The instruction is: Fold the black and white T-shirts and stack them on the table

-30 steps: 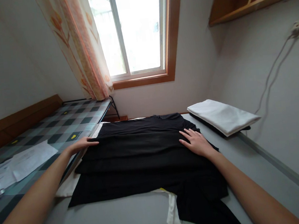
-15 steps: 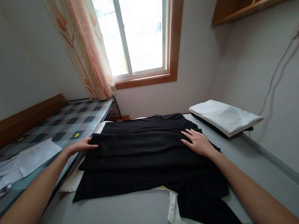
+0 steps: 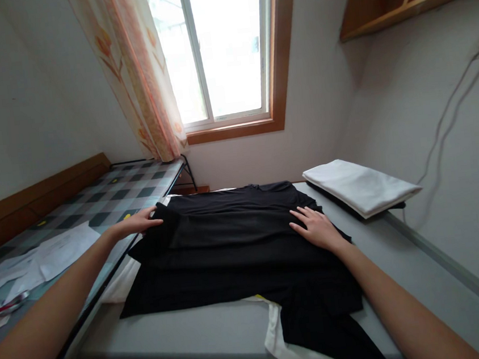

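A black T-shirt (image 3: 230, 254) lies spread sideways over the table, its far side partly folded over and one sleeve hanging toward the near edge. My left hand (image 3: 138, 221) pinches the shirt's edge at the left and holds that corner slightly raised. Flat on the cloth at the right rests my right hand (image 3: 315, 227), fingers spread. Beneath the black shirt, white cloth (image 3: 277, 335) shows at the near edge and at the left.
Folded white cloth (image 3: 360, 187) lies on a dark piece at the table's (image 3: 174, 335) back right. To the left stands a checked bed (image 3: 109, 202) with papers (image 3: 59, 253) on it. A window and curtain (image 3: 144, 86) are behind; a cord (image 3: 442, 118) runs down the right wall.
My left hand has lifted the shirt's left edge slightly, and that corner now curls up. My right hand stays in the same place on the cloth.
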The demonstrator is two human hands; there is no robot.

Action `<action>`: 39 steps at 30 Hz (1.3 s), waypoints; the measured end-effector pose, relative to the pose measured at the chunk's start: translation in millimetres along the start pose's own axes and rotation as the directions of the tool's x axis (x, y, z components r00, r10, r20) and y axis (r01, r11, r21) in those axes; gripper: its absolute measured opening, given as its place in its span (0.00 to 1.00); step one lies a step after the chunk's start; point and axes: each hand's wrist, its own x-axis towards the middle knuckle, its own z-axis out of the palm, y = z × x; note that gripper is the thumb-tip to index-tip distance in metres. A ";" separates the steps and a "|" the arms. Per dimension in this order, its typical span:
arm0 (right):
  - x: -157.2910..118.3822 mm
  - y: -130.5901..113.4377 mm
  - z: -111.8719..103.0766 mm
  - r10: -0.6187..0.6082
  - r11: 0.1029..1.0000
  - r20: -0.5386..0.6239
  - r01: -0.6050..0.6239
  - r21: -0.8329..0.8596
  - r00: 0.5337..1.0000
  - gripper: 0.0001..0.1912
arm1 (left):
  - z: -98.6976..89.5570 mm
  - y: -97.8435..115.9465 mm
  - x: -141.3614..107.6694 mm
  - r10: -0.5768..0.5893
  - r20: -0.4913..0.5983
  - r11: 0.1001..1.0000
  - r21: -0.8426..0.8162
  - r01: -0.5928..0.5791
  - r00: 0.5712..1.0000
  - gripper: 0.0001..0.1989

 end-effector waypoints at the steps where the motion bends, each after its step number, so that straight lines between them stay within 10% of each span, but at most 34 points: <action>1: 0.2 0.1 0.0 0.000 1.000 0.001 0.000 0.001 1.000 0.30 | 3.6 13.6 -0.3 0.037 0.012 0.999 -0.018 -0.037 0.999 0.37; 7: -0.2 0.7 0.0 -0.006 1.000 -0.014 0.006 0.016 1.000 0.31 | 83.8 90.3 9.6 0.227 0.188 0.974 -0.066 -0.218 0.956 0.41; 13: -2.6 1.4 1.1 -0.017 1.000 -0.028 0.018 0.015 0.999 0.30 | 168.7 112.7 17.8 0.252 0.154 0.829 0.475 -0.295 0.955 0.41; 21: -5.2 -7.7 -5.2 -0.100 0.993 -0.249 0.082 -0.079 0.963 0.28 | 167.8 112.8 23.1 0.344 0.084 0.815 0.468 -0.341 0.935 0.32; 32: -7.5 -14.1 -3.6 -0.140 0.990 -0.020 0.139 -0.029 0.990 0.29 | 190.7 120.0 19.1 0.373 0.064 0.812 0.461 -0.359 0.926 0.23; 39: -8.5 -12.6 -2.7 -0.148 0.989 -0.045 0.148 -0.005 0.988 0.30 | 182.7 102.9 23.0 0.504 -0.213 0.744 0.599 -0.295 0.837 0.26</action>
